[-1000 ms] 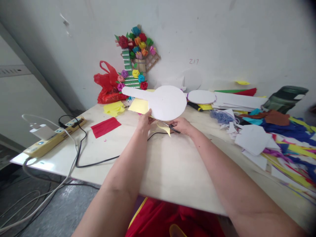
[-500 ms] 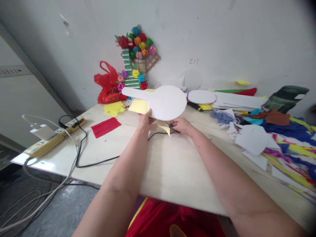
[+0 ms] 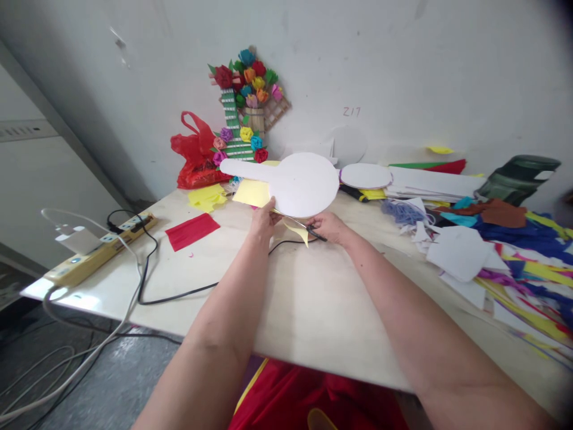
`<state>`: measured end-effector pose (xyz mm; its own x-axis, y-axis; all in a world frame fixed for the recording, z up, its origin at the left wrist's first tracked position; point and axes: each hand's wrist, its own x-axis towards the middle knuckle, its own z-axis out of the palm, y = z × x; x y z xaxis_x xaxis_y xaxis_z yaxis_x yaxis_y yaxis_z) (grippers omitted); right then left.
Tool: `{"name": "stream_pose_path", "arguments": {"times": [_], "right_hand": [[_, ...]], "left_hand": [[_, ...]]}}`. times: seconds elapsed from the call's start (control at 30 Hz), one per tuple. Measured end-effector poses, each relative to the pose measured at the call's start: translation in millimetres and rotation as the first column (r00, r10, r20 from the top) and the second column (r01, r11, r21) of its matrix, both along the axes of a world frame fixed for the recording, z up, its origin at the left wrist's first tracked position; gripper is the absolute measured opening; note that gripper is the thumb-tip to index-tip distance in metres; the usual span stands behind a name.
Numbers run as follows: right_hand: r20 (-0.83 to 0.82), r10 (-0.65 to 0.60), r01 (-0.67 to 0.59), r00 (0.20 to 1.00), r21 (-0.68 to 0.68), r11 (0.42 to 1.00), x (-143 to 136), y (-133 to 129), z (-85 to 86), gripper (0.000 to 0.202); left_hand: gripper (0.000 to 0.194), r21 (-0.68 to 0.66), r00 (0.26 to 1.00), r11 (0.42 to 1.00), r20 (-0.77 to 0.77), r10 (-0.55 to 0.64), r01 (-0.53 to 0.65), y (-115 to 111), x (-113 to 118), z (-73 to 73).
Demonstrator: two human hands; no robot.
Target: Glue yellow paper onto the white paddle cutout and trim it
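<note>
A white fan-shaped cutout (image 3: pixel 304 184), round with a long handle pointing left, is held above the table. Behind it lies yellow paper (image 3: pixel 252 194), which sticks out below the handle. My left hand (image 3: pixel 265 219) pinches the cutout and the paper together at the lower left edge, thumb on top. My right hand (image 3: pixel 329 228) is closed on the dark handles of a pair of scissors (image 3: pixel 317 232), whose blades lie at the disc's lower edge. A curled yellow strip (image 3: pixel 299 231) hangs below the blades. The fingers under the paper are partly hidden.
A power strip (image 3: pixel 107 245) with cables sits at the left, near red paper (image 3: pixel 192 232) and yellow scraps (image 3: pixel 207 197). A red bag (image 3: pixel 194 155) and a paper-flower model (image 3: pixel 237 119) stand behind. Heaped scraps (image 3: pixel 514 239) and a dark green container (image 3: pixel 519 179) are at the right.
The white cutout has tilted or risen very slightly, and the hanging yellow strip has shifted a little. Both hands stay in almost the same place.
</note>
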<state>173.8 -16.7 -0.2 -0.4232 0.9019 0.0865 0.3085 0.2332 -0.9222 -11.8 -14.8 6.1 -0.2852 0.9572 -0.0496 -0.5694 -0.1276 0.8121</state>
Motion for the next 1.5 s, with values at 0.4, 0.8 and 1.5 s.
{"name": "stream_pose_path", "arguments": {"times": [0.4,0.8,1.5], "right_hand": [[-0.122,0.007,-0.032,0.993,-0.203,0.979,0,-10,7.8,0.03],[-0.061,0.016,-0.024,0.998,-0.121,0.992,2,-9,6.0,0.04],[-0.028,0.045,-0.046,0.999,-0.035,0.998,0,-10,7.7,0.038]], "left_hand": [[0.039,0.031,0.998,0.998,0.026,0.051,-0.052,-1,-3,1.2],[0.035,0.002,0.998,0.998,0.029,0.058,-0.058,1,-1,-0.2],[0.032,0.006,0.996,0.999,0.081,0.034,-0.035,0,-4,1.6]]}}
